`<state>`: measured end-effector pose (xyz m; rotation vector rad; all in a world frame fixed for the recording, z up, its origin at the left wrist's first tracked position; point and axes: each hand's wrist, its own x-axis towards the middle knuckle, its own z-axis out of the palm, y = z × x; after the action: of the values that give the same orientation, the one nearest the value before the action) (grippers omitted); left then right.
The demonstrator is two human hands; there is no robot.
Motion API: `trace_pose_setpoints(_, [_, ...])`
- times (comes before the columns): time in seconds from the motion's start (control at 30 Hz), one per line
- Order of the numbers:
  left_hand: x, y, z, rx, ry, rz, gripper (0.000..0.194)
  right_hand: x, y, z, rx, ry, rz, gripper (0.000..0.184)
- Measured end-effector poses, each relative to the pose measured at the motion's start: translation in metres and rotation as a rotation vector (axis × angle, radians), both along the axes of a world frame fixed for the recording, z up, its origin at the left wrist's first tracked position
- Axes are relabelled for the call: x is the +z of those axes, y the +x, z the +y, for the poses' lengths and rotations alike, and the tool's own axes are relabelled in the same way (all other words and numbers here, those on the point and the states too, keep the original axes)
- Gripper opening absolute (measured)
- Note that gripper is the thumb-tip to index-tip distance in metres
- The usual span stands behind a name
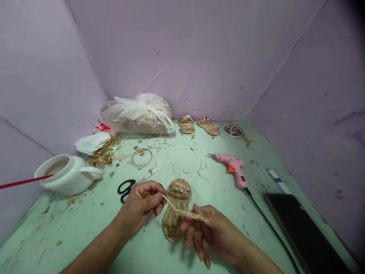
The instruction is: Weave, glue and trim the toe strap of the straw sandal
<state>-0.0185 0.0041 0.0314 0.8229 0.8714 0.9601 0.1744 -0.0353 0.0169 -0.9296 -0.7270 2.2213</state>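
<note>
A thin pale plaited straw cord point(173, 205) stretches between my two hands. Its left end is pinched by the thumb and fingers of my left hand point(148, 199). My right hand point(209, 232) holds the cord's thicker right part near the thumb and index finger, with the other fingers loosely curled below. Under the cord lies a small woven straw slipper point(177, 190) on the green tabletop, its toe part pointing away from me. My right fingers overlap its right edge; whether they touch it I cannot tell.
Black-handled scissors point(134, 185) lie beyond my left hand. A pink glue gun point(235, 167) with a black cable rests to the right, near a dark flat device point(302, 232). Behind stand a white pot point(74, 179), a tape ring point(142, 157), a plastic bag point(139, 114), finished-looking slippers point(209, 126) and a bead bowl point(233, 131).
</note>
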Motion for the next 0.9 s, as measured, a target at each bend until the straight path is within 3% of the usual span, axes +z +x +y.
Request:
trace_pose_setpoints(0.17, [-0.007,-0.002,0.0,-0.091,0.154,0.111,0.01,-0.008,0.002,0.001,0.064,-0.172,0.115,0.048])
trace_pose_setpoints(0.3, [-0.001,-0.005,0.001,-0.212,0.379,0.194,0.005,-0.009,0.005,0.006,0.101,-0.301,0.119,0.051])
trace_pose_setpoints(0.47, [0.003,-0.002,-0.003,-0.28,0.529,0.343,0.008,-0.009,0.0,0.001,0.165,-0.195,0.06,0.043])
trace_pose_setpoints(0.57, [-0.001,0.001,-0.005,-0.264,0.394,0.309,0.008,-0.012,-0.003,-0.001,0.082,-0.103,0.023,0.036])
trace_pose_setpoints(0.7, [-0.005,0.006,-0.007,-0.161,0.076,0.229,0.038,-0.012,-0.004,0.001,0.021,-0.083,0.019,0.039])
trace_pose_setpoints(0.9, [-0.007,0.018,-0.015,-0.142,-0.125,0.286,0.027,-0.015,-0.008,-0.002,0.081,-0.064,0.041,0.041])
